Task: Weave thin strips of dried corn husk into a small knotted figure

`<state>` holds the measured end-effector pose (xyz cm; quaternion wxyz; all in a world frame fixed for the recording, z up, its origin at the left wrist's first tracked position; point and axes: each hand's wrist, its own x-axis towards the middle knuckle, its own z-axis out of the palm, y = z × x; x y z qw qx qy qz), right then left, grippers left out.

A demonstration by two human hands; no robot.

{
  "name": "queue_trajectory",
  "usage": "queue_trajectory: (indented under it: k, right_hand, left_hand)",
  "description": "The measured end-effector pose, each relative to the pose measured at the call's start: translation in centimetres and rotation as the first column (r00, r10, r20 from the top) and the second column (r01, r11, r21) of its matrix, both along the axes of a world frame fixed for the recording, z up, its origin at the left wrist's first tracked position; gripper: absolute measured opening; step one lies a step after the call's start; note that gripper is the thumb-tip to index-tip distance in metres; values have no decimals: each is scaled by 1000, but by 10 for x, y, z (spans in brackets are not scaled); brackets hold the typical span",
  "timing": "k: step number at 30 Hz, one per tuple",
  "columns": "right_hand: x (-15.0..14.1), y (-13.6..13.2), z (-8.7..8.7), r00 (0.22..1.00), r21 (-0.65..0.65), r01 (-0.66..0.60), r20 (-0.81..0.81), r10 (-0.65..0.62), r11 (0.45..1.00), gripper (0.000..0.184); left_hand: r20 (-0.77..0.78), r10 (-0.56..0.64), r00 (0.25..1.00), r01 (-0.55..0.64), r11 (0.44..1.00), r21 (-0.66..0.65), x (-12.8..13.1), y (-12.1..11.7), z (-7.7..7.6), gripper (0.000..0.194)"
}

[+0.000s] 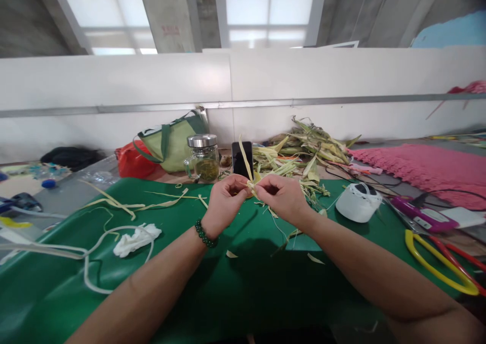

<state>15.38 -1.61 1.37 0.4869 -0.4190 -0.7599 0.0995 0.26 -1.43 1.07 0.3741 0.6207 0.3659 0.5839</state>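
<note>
My left hand (226,202), with a green bead bracelet (205,234) at its wrist, pinches a pale corn husk strip (246,157). From the other side my right hand (284,198) pinches the same strip, and the fingertips of both hands nearly meet. One narrow end of the strip points up from between them. How the husk is folded or knotted there is too small to tell. Just behind the hands a dark phone (237,157) stands upright. Cut husk strips (281,167) lie behind my right hand, and a few loose strips (163,202) lie to the left.
Dried husks (319,141) are heaped at the back. A glass jar mug (205,164) stands beside a green bag (170,144). On the green mat (243,293) lie a white cable (86,263) and tissue (138,239). To the right are a white device (359,202), purple tool (425,216) and yellow-handled scissors (436,263).
</note>
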Motion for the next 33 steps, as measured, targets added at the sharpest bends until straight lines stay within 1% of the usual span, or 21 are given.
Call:
queue_trajectory:
  k: [3,7,12,15,17,19,22,24,25,28,30,33]
  right_hand:
    - [1,2,1,1000,-40,-7,2,7,999,18]
    - [0,0,2,1000,-59,6,29,-4,998,16]
    - [0,-1,1,1000,-55,-6,26,7,998,16]
    - [-2,0,-1,999,-44,-35,-42,33,998,15]
    - [-2,0,-2,991,-51,-70,-114,64,996,15]
    - [-2,0,-1,978,-70,-121,-180,107,990,15]
    - [0,0,1,952,-113,-233,-229,203,966,12]
    - [1,1,0,942,-124,-276,-232,242,953,12]
    - [1,1,-1,944,-123,-269,-233,235,955,11]
    - [0,1,-2,955,-95,-184,-251,155,978,8]
    - [0,-1,0,953,-83,-166,-268,139,983,11]
    - [8,1,11,927,-98,-240,-318,198,966,14]
  left_hand:
    - [-73,41,997,-37,998,46,0,0,-3,12]
    - [-183,88,979,-67,991,117,1,-4,-4,11]
    - [-359,161,919,-79,969,232,0,-9,-6,17]
    - [-426,188,885,-69,958,279,0,-11,-7,25]
    - [-420,185,888,-70,959,273,1,-12,-8,39]
    - [-377,166,911,-74,966,248,1,-12,-7,55]
    - [-297,133,946,-68,974,218,0,-11,-4,67]
    - [-266,127,956,-71,975,210,-2,-9,-3,70]
    - [-262,122,957,-67,975,210,-3,-9,-3,71]
    - [-297,118,948,-46,970,238,-4,-8,-6,71]
    - [-324,124,938,-38,965,260,-3,-9,-7,69]
    - [-308,95,947,-18,969,246,-1,-12,-6,71]
